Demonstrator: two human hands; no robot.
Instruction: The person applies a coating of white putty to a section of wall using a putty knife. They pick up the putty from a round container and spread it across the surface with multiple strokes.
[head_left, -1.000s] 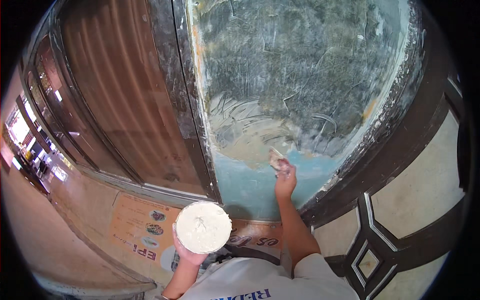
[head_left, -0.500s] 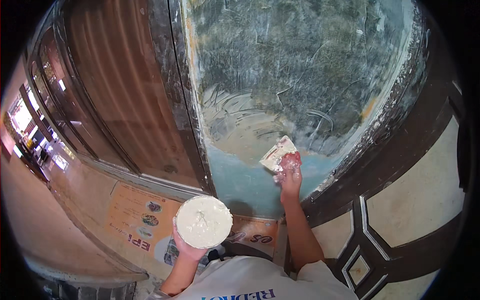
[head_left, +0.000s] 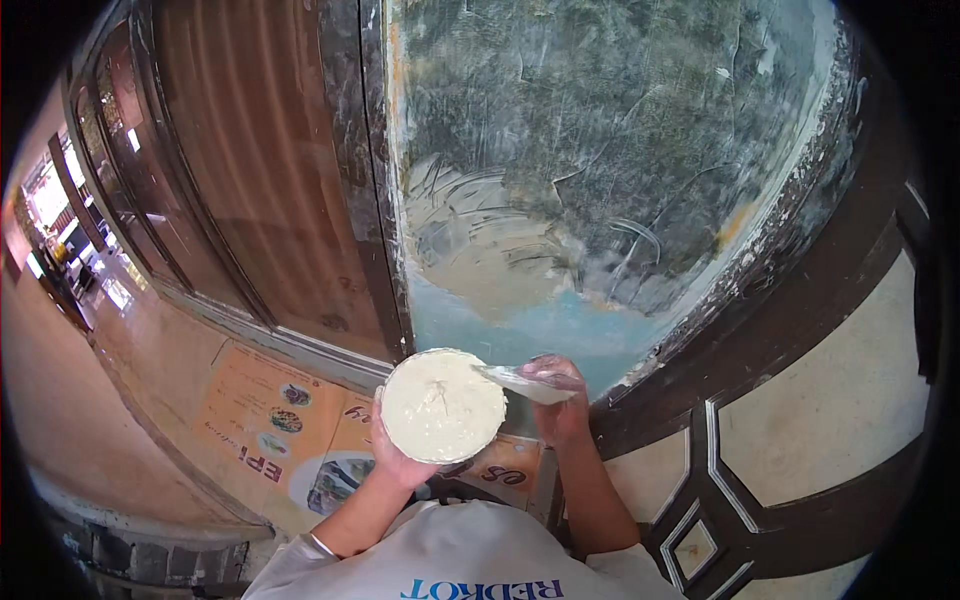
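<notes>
The wall (head_left: 640, 110) filled the upper middle of the view, dark grey-green and mottled, with a beige smeared patch (head_left: 490, 250) of curved strokes over a turquoise band (head_left: 480, 325). To its left stood a glazed frame with brown curtaining (head_left: 250, 150) behind it; to its right, a dark door with cream panels (head_left: 830, 400), raised pale edging and 1 small diamond. An orange printed banner (head_left: 225, 405) lay along the floor below, and the wearer's white shirt (head_left: 470, 545) took up the lower edge.

The round container (head_left: 504, 415), full nearly to its rim with cream paste (head_left: 440, 405), sat in the left hand (head_left: 400, 465), which cupped it from below and from its left side, in front of the wall's lower edge. It stood a little farther right and higher in view than 0.5 s earlier.

The bigger change was in the right hand (head_left: 563, 415): before, it had been up at the turquoise band with the blade's coated face showing; now it was down beside the container, gripping the spatula (head_left: 525, 382). The blade pointed left, seen nearly edge-on, its tip overlapping the container's upper right rim; whether the 2 touched could not be told.
</notes>
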